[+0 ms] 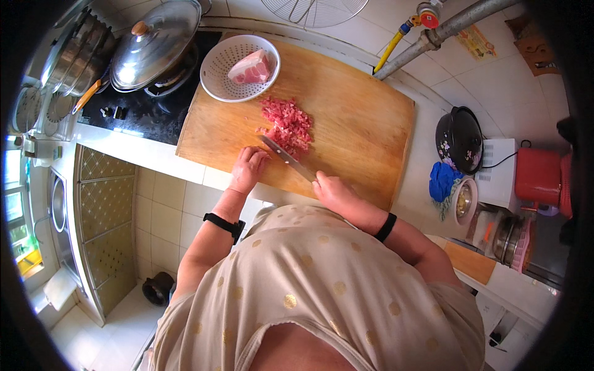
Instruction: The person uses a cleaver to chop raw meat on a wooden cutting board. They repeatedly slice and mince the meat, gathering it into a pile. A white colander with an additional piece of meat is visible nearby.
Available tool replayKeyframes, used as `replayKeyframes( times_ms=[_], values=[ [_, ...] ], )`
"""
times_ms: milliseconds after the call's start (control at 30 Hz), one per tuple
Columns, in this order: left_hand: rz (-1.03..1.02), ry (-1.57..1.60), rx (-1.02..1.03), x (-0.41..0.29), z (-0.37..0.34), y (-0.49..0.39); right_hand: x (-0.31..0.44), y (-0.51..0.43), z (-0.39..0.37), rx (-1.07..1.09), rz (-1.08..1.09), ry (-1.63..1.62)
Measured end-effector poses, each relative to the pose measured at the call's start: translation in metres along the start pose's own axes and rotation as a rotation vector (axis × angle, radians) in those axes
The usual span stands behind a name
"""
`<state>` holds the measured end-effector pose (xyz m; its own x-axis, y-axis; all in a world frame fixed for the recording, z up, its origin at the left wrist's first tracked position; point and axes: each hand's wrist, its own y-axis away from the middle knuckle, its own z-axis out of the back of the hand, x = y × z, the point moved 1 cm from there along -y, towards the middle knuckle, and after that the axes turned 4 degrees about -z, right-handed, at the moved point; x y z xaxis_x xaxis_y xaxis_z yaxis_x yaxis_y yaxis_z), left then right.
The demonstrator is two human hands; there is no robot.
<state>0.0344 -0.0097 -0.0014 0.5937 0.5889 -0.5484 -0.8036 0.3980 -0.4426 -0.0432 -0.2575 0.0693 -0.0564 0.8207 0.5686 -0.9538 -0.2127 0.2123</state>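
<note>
My right hand [335, 191] grips the handle of a kitchen knife [293, 161] near the front edge of a wooden cutting board [357, 111]. The blade slants away to the left, with small bits of meat stuck to it. Beside the knife tip, my left hand [250, 166] rests on the board with curled fingers; whether anything is under them is hidden. Chopped red meat [288, 123] lies in a loose pile just beyond the blade. Behind the pile, a white colander [214, 69] stands on the board's far left, holding a raw chunk of pork [250, 68].
Left of the board, a lidded wok [155, 51] sits on a black gas hob [139, 118]. A metal pipe [445, 32] and a yellow gas hose [389, 52] run behind. To the right are a black flowered basin [458, 139], a blue cloth [443, 181] and a bowl [464, 200].
</note>
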Motion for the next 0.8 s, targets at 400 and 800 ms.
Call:
replayKeyframes(
  times_ms=[400, 800],
  values=[
    [0.012, -0.029, 0.001, 0.006, -0.004, 0.004, 0.019, -0.018, -0.01, 0.188, -0.039, 0.073],
    [0.073, 0.051, -0.011, -0.003, 0.007, 0.001, -0.017, 0.004, -0.003, 0.12, -0.075, -0.008]
  ],
)
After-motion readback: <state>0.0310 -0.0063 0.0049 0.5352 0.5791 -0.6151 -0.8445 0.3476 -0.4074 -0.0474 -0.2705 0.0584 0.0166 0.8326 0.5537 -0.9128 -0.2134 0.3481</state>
